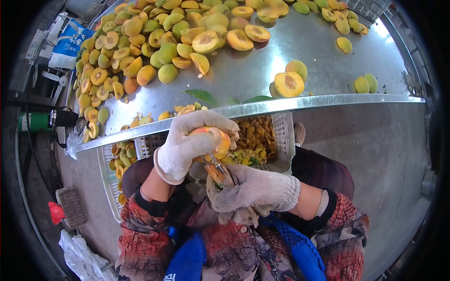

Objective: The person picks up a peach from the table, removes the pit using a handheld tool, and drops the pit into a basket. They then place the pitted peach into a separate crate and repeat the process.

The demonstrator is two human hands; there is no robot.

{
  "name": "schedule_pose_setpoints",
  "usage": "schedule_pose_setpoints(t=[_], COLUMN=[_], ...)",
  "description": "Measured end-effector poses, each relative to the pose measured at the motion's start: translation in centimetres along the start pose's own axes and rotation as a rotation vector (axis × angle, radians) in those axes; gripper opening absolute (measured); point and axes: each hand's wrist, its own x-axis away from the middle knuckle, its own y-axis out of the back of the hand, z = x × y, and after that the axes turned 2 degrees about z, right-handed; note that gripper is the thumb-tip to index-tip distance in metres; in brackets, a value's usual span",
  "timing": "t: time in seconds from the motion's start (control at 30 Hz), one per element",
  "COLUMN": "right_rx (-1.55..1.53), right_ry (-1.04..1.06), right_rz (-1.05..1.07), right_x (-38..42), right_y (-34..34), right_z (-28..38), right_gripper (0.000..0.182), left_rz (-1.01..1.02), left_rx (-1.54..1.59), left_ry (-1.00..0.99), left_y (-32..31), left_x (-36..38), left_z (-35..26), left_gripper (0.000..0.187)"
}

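Note:
In the head view, my left hand (185, 140), in a white knit glove, is closed round an orange-yellow peach (224, 146) above the gap between the table edge and my lap. My right hand (258, 189), also gloved and more soiled, grips a small tool with a wooden handle (215, 174) and a metal end. The metal end touches or sits just below the peach; its tip is hidden by the fruit and fingers. Below my hands, a white crate (283, 140) holds many yellow peach pieces.
A metal table (323, 70) carries a large heap of halved and whole peaches (136, 42) at left, with a few more (289, 84) at right. Another white crate (105, 173) stands at lower left. A plastic bag (79, 255) and brown basket (70, 207) lie on the floor.

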Motion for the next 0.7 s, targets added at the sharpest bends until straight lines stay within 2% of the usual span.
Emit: schedule_pose_setpoints(t=[0.07,0.17,0.3,0.33,0.37,0.43,0.47,0.57,0.6,0.7], right_rx=[-0.066,-0.142,-0.109,-0.05,0.008,0.538,0.804,1.603,1.68,1.976], right_ry=[-0.043,0.048,0.034,0.014,-0.005,0.173,0.277,0.566,0.306,0.094], right_rz=[0.015,0.131,0.072,0.032,-0.007,-0.234,-0.32,-0.628,-0.662,-0.744], right_x=[0.5,0.1,0.5,0.5,0.4,-0.4,-0.8,-2.2,-1.9,-2.0], right_y=[-0.3,0.0,-0.5,-0.8,-1.0,-1.5,-1.2,0.0,0.1,0.3], right_z=[0.4,-0.5,0.2,0.6,0.8,0.5,0.0,-1.0,-1.1,-0.4], right_gripper=[0.027,0.029,0.028,0.028,0.029,0.029,0.029,0.028,0.022,0.017], left_rz=[0.012,0.087,0.005,0.032,-0.038,-0.175,-0.155,-0.236,-0.317,-0.444], left_rx=[0.061,0.39,0.656,0.597,0.609,0.63,0.763,0.835,0.759,0.721], left_ry=[-0.051,-0.134,-0.165,-0.148,-0.134,-0.104,-0.071,-0.079,-0.081,-0.214], left_y=[-0.2,-0.7,-1.9,-1.3,-1.2,-1.6,-1.2,-0.8,-0.5,1.9], left_x=[0.2,0.5,0.7,0.4,0.5,0.4,0.2,0.3,0.2,1.1], left_z=[0.5,0.7,1.8,2.2,2.3,2.0,2.4,2.3,1.9,1.6], left_gripper=[0.057,0.048,0.062,0.067,0.067,0.066,0.063,0.062,0.065,0.065])
